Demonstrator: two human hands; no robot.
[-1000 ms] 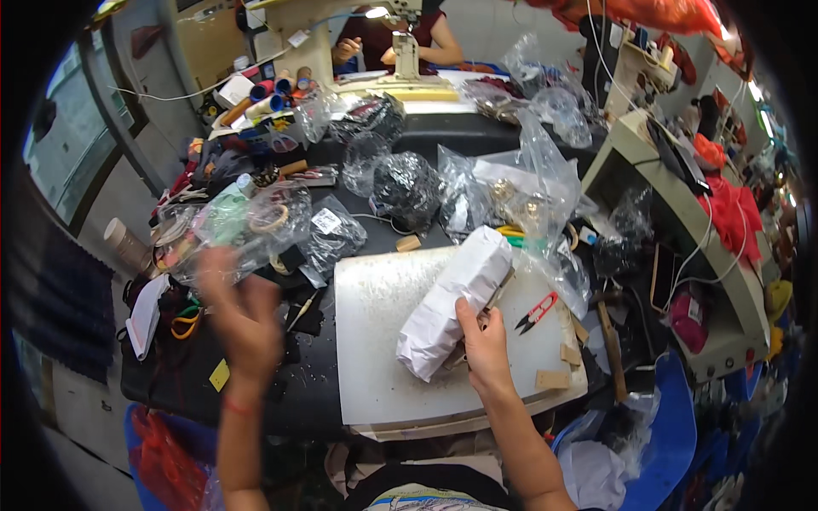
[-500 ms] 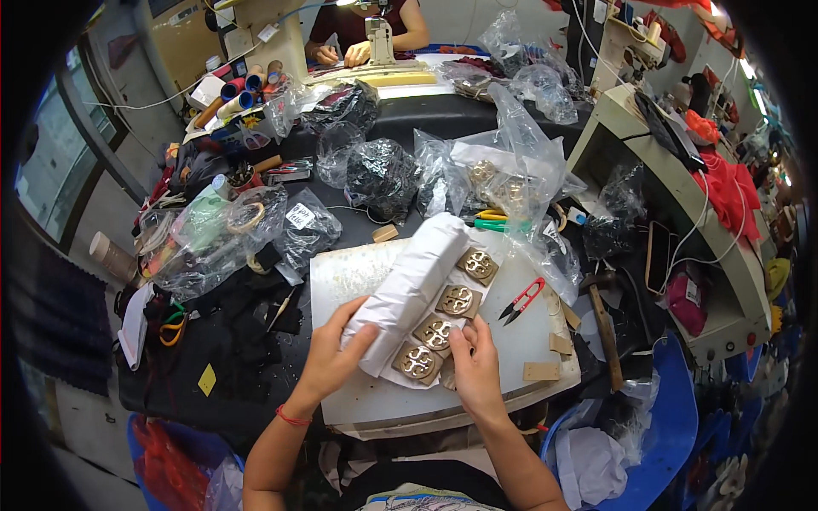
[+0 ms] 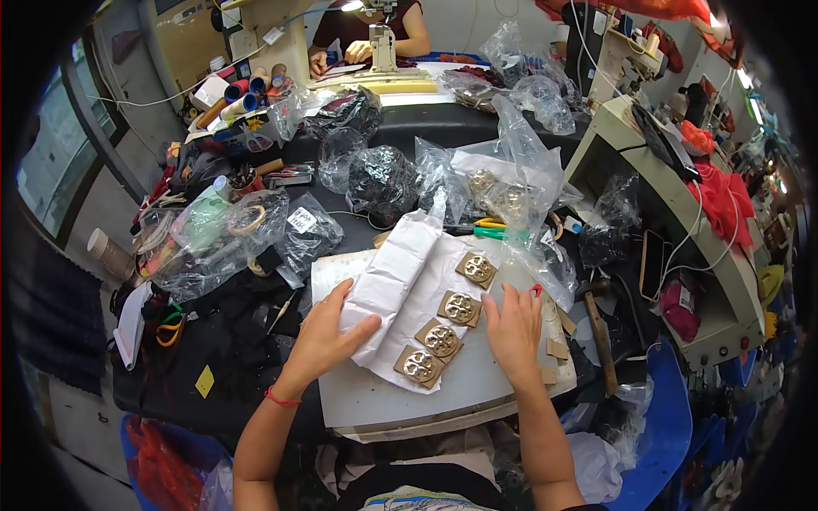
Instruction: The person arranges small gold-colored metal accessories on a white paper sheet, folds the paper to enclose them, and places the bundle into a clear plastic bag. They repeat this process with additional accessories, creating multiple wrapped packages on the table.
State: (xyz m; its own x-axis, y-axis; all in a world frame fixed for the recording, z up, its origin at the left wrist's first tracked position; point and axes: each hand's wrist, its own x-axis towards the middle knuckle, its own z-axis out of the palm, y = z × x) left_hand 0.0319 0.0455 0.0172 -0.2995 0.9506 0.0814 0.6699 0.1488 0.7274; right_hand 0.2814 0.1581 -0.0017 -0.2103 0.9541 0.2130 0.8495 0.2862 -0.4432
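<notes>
A white paper roll (image 3: 394, 268) lies slanted on the pale work board (image 3: 366, 409), with one side of the paper spread flat. Along that flap several round gold metal emblems (image 3: 459, 308) sit in a row on small brown square backings. My left hand (image 3: 331, 334) grips the roll's left side near its lower end, thumb over the top and fingers along the edge. Just right of the emblems, my right hand (image 3: 514, 330) is open above the board, fingers stretched out, holding nothing. It mostly hides a red-handled thread snip (image 3: 536, 290).
A hammer (image 3: 602, 341) lies at the board's right. Behind stand clear plastic bags (image 3: 528, 175), one holding more gold emblems. At left are bagged parts (image 3: 308, 223) and scissors (image 3: 170, 329). Blue bins (image 3: 665, 426) flank the table. Across it, another person (image 3: 409, 34) works at a sewing machine.
The paper roll has tipped left and its flap now lies flatter, showing more paper beside the emblems. My right hand has let go of the flap's edge and moved right, opening.
</notes>
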